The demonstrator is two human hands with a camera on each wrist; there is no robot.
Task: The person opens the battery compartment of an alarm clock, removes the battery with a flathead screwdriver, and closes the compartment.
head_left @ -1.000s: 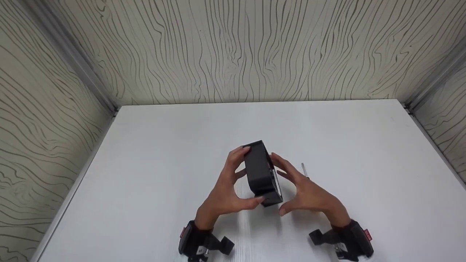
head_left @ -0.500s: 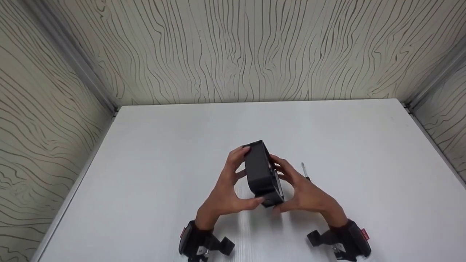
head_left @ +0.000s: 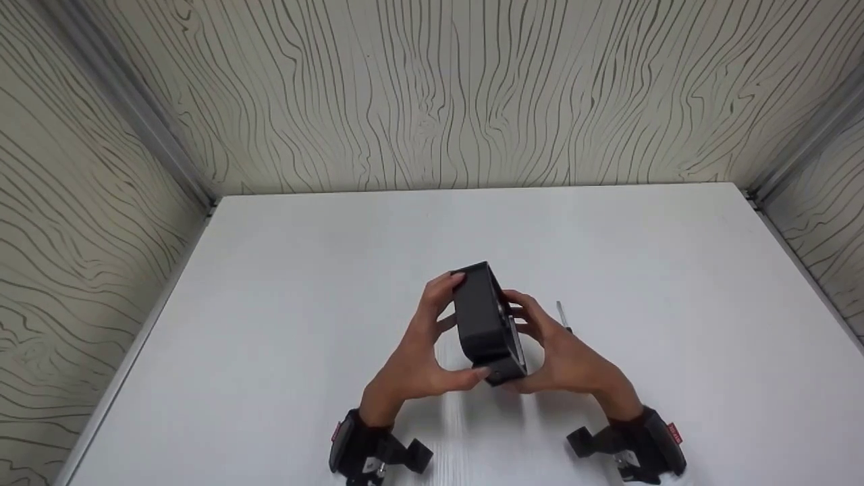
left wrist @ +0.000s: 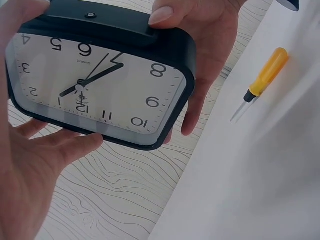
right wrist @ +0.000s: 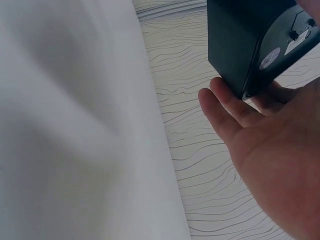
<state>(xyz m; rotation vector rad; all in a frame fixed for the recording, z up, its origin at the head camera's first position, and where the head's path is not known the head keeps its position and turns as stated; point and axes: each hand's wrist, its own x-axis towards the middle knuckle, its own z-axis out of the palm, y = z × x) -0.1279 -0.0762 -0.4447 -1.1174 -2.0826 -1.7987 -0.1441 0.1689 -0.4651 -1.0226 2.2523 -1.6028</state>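
Observation:
A black alarm clock (head_left: 479, 310) is held up over the white table, tilted, with its narrow side toward the head camera. My left hand (head_left: 422, 358) grips it from the left, thumb at the near end and fingers at the far end. From the other side my right hand (head_left: 570, 351) holds it too, fingers and thumb spread around its ends. In the left wrist view the white dial (left wrist: 95, 85) shows black numerals and hands, upside down. The right wrist view shows the clock's back (right wrist: 287, 47), with labels and small knobs, above my right fingers (right wrist: 232, 102).
A screwdriver (left wrist: 267, 72) with a yellow handle lies on the white table (head_left: 304, 304); in the head view my right hand hides most of it, leaving the shaft in sight. Wood-grain panels (head_left: 432, 94) stand at the table's back and sides.
My right hand has moved in to the left, and its thumb and fingers have closed onto the clock. The left hand and the clock have stayed almost still.

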